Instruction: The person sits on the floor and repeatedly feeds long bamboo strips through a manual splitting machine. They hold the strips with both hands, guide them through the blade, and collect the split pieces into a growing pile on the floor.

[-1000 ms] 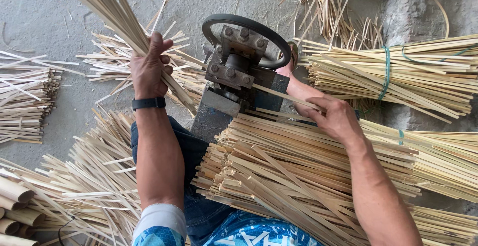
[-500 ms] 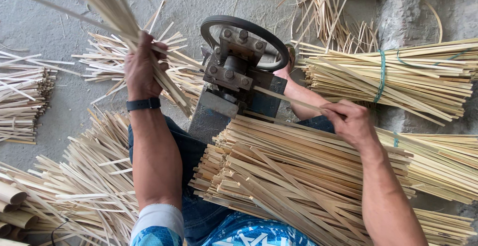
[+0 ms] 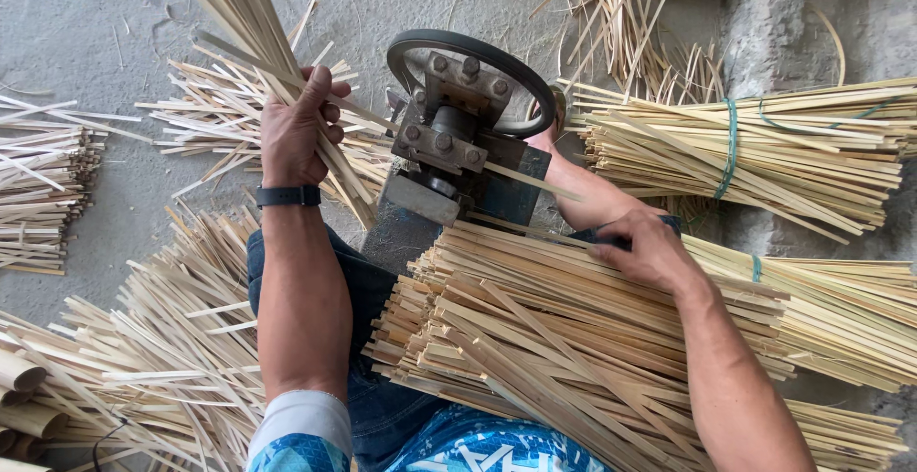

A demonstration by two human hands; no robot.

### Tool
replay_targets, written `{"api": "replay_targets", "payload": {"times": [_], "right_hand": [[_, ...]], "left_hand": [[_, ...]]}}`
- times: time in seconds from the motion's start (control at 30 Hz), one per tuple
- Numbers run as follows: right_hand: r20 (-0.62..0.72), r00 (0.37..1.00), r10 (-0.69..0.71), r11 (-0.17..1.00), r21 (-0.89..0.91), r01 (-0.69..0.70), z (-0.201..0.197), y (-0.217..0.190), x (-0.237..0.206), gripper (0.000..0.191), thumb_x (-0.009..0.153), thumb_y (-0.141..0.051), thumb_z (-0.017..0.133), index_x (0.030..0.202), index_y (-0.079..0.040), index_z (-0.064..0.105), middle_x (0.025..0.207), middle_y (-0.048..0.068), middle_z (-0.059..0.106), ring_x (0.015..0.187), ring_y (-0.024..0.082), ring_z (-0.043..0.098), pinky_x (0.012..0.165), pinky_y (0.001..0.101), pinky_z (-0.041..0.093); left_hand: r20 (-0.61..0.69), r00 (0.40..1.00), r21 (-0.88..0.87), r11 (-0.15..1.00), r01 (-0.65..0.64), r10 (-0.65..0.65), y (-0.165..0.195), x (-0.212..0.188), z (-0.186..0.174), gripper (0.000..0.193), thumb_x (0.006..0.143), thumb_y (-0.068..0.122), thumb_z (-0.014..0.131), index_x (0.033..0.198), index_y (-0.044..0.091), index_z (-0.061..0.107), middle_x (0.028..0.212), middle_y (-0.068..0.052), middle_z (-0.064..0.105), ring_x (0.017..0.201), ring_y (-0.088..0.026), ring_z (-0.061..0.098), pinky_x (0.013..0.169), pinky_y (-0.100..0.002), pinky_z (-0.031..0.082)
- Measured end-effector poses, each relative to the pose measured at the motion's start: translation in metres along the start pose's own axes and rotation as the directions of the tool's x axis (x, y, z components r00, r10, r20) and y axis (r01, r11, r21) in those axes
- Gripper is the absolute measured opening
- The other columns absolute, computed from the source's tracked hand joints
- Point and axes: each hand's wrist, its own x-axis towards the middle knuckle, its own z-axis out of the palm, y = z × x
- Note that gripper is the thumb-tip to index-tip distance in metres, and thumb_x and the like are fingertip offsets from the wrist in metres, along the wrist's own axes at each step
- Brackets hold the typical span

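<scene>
The left hand [image 3: 298, 128] is clenched around a bunch of thin bamboo strips [image 3: 250, 23] that rises up and to the left out of the top edge of the view, with the lower ends poking out below the palm toward the metal machine [image 3: 449, 142]. A black wristband [image 3: 287, 195] sits on that wrist. The right hand [image 3: 650, 250] rests palm down on the top of a big stack of flat bamboo slats [image 3: 573, 338] lying across the person's lap, fingers curled over the upper slats near the stack's far edge; it presses on them rather than lifting any clear of the pile. One single slat [image 3: 530, 179] sticks out of the machine's right side, just above the stack. The machine stands on the concrete floor [image 3: 86, 23] between the knees, with a dark round wheel [image 3: 473, 56] at its top. A tied bundle of strips [image 3: 755, 152] with a green band lies to the right of the machine, and loose strips [image 3: 153, 357] lie spread over the floor at the left
</scene>
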Motion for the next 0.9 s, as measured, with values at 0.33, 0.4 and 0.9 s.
{"api": "replay_targets", "payload": {"times": [0.33, 0.4, 0.9], "right_hand": [[-0.279, 0.945, 0.172, 0.953, 0.291, -0.088, -0.012, 0.019, -0.026, 0.017, 0.092, -0.025, 0.075, 0.103, -0.013, 0.080, 0.091, 0.004, 0.080, 0.081, 0.016, 0.074, 0.070, 0.0315, 0.059], [-0.346, 0.933, 0.097, 0.981, 0.191, -0.032, -0.014, 0.009, -0.015, 0.017, 0.091, -0.023, 0.076, 0.102, -0.011, 0.080, 0.094, 0.004, 0.079, 0.080, 0.016, 0.074, 0.072, 0.0321, 0.059], [-0.336, 0.941, -0.031, 0.989, 0.127, 0.077, -0.013, -0.030, -0.001, 0.035, 0.080, -0.027, 0.083, 0.109, -0.009, 0.077, 0.112, 0.009, 0.073, 0.098, 0.024, 0.072, 0.084, 0.0379, 0.061]], "left_hand": [[-0.073, 0.996, -0.070, 0.996, -0.063, 0.058, -0.005, 0.006, -0.021, 0.033, 0.098, 0.034, 0.073, 0.108, 0.006, 0.059, 0.081, -0.009, 0.071, 0.064, -0.014, 0.067, 0.049, -0.026, 0.057], [-0.105, 0.987, -0.118, 0.984, -0.134, 0.122, -0.003, 0.008, -0.029, 0.037, 0.097, 0.038, 0.072, 0.106, 0.005, 0.058, 0.073, -0.008, 0.065, 0.061, -0.017, 0.067, 0.051, -0.029, 0.062], [-0.037, 0.998, 0.038, 0.998, -0.041, 0.043, -0.002, -0.001, -0.002, 0.049, 0.090, 0.033, 0.084, 0.118, 0.003, 0.056, 0.095, -0.012, 0.074, 0.065, -0.008, 0.061, 0.049, -0.021, 0.054]]}}
